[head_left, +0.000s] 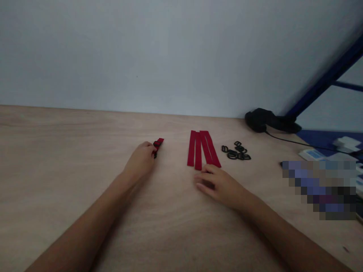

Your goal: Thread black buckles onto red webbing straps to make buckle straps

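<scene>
- Strips of red webbing (pixel 202 150), the landmark: lying side by side, slightly fanned, on the bench (pixel 56 151)
- Left hand (pixel 140 160): left of the strips, grip closed on a short red strap (pixel 160 141) threaded through a black buckle (pixel 156 144)
- Right hand (pixel 218 185): just below the strips, grip loose and empty, fingers (pixel 202 180) curled against the bench
- Black plastic rings (pixel 236 152): loose heap just right of the strips
- Black cloth bundle (pixel 265 120): well right of the strips at the bench's far edge, thin black cable (pixel 295 141) trailing from it
- Pixelated patch (pixel 317 189): far right of the strips, contents unreadable
</scene>
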### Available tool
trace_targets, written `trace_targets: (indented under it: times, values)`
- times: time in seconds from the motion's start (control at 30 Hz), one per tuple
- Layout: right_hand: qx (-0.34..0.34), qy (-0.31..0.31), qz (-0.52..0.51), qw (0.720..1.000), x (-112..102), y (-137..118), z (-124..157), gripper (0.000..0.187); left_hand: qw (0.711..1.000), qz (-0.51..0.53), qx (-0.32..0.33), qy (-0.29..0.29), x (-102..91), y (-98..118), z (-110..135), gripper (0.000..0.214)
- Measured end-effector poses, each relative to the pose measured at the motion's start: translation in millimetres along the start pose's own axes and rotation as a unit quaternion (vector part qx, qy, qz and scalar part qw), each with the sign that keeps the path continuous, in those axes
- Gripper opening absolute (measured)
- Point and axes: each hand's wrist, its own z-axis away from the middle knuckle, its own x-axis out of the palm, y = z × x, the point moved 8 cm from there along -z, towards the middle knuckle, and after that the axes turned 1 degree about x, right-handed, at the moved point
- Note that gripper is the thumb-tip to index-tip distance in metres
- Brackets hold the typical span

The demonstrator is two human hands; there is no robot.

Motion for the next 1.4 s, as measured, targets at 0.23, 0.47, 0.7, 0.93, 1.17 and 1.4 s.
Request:
trace_targets:
  times: [0.23,0.47,0.7,0.93,1.17,1.4]
  values:
    - [-0.016,0.088,0.043,0.995,-15,-5,-3,0.023,0.997,-0.011,-0.069,0.037,-13.5,-16,-2,0.030]
    - [-0.044,-0.002,0.112,0.993,12,-9,-8,0.063,0.999,-0.027,-0.022,-0.008,-3.1,-15,-4,0.028]
    - [-0.068,-0.052,0.062,0.994,16,-23,-4,0.059,0.998,-0.053,0.021,-0.041,6.2,-8,-3,0.033]
    - [-0.104,0.026,0.028,0.994,0,-39,1,0.029,0.998,-0.058,-0.005,-0.035,3.2,-16,-4,0.033]
    - [-0.092,0.086,0.024,0.992,-4,-33,-1,0.027,0.996,-0.064,0.005,-0.053,2.4,-12,-3,0.031]
    - [-0.033,0.066,0.085,0.994,0,-24,-3,0.020,0.997,-0.063,0.001,-0.046,1.7,-6,-2,0.031]
